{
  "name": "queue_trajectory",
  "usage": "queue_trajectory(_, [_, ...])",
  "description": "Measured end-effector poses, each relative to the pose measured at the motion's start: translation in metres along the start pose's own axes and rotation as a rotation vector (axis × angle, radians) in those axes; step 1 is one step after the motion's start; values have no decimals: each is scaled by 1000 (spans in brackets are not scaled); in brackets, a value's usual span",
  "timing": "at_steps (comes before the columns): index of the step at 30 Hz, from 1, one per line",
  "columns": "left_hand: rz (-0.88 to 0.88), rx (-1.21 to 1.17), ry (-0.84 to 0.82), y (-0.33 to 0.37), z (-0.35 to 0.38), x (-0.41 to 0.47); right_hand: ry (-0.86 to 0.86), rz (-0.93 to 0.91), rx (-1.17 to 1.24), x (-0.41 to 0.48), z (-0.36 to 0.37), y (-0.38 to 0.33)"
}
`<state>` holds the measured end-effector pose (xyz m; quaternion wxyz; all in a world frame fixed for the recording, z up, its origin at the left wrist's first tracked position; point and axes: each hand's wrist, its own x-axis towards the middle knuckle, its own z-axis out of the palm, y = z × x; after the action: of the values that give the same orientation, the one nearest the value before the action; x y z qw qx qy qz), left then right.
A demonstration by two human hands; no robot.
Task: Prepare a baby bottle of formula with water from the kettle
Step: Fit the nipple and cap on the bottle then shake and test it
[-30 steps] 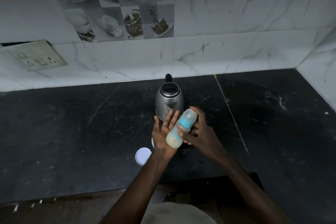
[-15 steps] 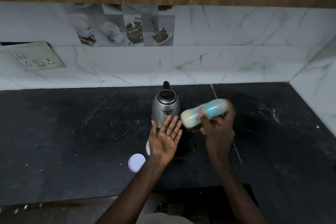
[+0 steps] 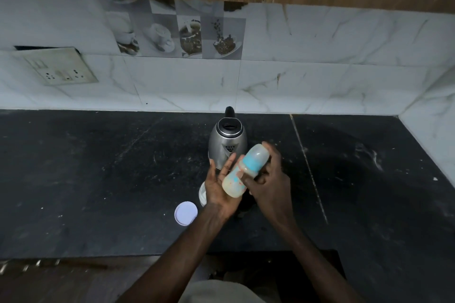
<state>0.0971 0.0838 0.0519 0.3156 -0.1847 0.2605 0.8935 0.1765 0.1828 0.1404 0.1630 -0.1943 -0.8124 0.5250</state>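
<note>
A capped baby bottle [image 3: 242,172] with a blue collar and milky liquid is tilted, base down-left, cap up-right. My right hand [image 3: 268,179] is shut on its upper part. My left hand [image 3: 219,187] is flat and open, palm up, with the bottle's base resting against it. Just behind both hands a steel kettle [image 3: 227,141] with a black handle stands upright on the black counter [image 3: 98,167].
A white round lid [image 3: 186,213] lies flat on the counter left of my left wrist. A white container [image 3: 202,194] shows partly behind my left hand. A marble wall runs along the back and right, with a socket plate [image 3: 60,66] at left.
Half a second ago the bottle was swung up to the right, clear of my left hand. It has come back down and its base now meets my open left palm.
</note>
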Motion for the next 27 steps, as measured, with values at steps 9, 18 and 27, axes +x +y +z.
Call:
queue_trajectory(9, [-12, 52, 30, -9, -1, 0, 399, -17, 267, 21, -22, -16])
queue_trajectory(18, [-31, 121, 47, -11, 0, 7, 576, 42, 465, 16, -20, -6])
queue_trajectory(27, [-2, 148, 25, 0, -2, 1, 597, 40, 331, 26, -45, -2])
